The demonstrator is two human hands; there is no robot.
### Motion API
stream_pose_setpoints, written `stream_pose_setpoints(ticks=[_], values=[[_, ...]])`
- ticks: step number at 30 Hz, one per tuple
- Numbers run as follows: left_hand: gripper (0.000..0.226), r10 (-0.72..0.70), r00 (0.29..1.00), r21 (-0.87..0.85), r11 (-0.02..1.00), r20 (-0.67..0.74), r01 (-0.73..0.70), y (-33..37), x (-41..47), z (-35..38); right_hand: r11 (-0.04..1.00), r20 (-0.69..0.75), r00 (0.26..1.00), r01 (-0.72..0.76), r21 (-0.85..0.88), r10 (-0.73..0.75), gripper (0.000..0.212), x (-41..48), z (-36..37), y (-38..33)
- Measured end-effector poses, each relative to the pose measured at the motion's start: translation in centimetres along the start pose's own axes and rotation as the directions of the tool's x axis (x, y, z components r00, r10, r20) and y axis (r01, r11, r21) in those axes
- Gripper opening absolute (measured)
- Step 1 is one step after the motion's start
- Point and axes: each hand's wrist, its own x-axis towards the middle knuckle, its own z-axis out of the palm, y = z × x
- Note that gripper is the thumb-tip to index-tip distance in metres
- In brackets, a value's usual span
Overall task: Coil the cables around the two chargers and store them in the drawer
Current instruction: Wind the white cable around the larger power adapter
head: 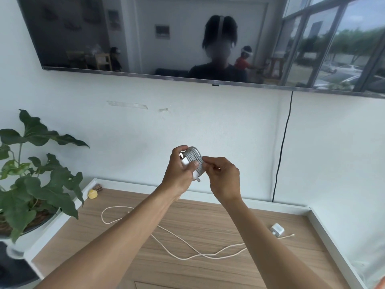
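My left hand (180, 170) grips a white charger (187, 162) held up in front of the wall, with a grey cable (194, 158) coiled in many turns around it. My right hand (223, 177) pinches the cable's end against the right side of the coil. A second white charger (277, 229) lies on the wooden top at the right. Its cream cable (187, 245) sprawls loose across the wood, from a loop at the left to the charger. No drawer shows as open.
A wooden cabinet top (208, 215) with a white raised rim spans the lower view. A potted plant (31, 184) stands at the left, a small yellow object (92, 193) at the back left. A wall TV (187, 38) hangs above, its black cord (281, 153) running down the wall.
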Motion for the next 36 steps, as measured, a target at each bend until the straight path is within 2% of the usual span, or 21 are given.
stream_pose_setpoints(ticks=[4,8,14,18,22,25,27,29,31,36], values=[[0.043,-0.004,1.000,-0.007,1.000,-0.009,0.004,0.2,0.2,0.1,1.000,0.007,1.000,-0.003,0.011,0.003,0.020,0.1,0.3,-0.3],[0.045,0.023,0.999,0.024,0.999,0.025,-0.024,0.4,-0.1,0.3,0.998,-0.003,0.998,-0.058,0.032,0.058,0.014,0.5,0.1,-0.6],[0.043,-0.044,0.999,-0.025,0.999,0.006,0.044,-0.4,-0.1,0.5,0.979,0.003,1.000,0.022,-0.202,-0.022,0.012,0.6,0.3,0.0],[0.041,-0.066,0.998,-0.045,0.997,-0.009,0.066,-0.4,0.0,0.3,0.987,0.065,0.997,0.061,-0.151,-0.052,0.013,0.4,0.3,0.7],[0.041,-0.088,0.996,-0.092,0.992,0.016,0.089,-0.6,-0.1,0.2,0.998,0.128,0.992,-0.005,-0.066,0.013,0.012,0.4,0.5,0.8],[0.040,-0.117,0.993,-0.113,0.987,0.012,0.118,-1.3,-0.5,0.1,0.996,0.209,0.976,-0.041,-0.082,0.058,0.010,0.6,0.3,1.5],[0.040,-0.163,0.987,-0.172,0.972,-0.006,0.159,-1.4,-0.7,0.1,0.995,0.312,0.945,-0.077,-0.071,0.095,0.023,0.3,0.3,2.0],[0.042,-0.212,0.977,-0.241,0.950,-0.031,0.198,-1.4,-0.5,-0.2,0.996,0.411,0.907,-0.075,-0.052,0.090,0.048,-0.4,0.8,2.3],[0.042,-0.249,0.968,-0.290,0.929,-0.030,0.230,-1.6,-0.5,-0.4,0.998,0.421,0.906,-0.015,-0.063,0.041,0.062,-1.1,1.4,2.8],[0.047,-0.287,0.956,-0.376,0.881,0.055,0.286,-2.5,-1.0,-0.6,0.996,0.328,0.945,0.023,-0.090,0.008,0.053,-0.9,1.1,2.7]])
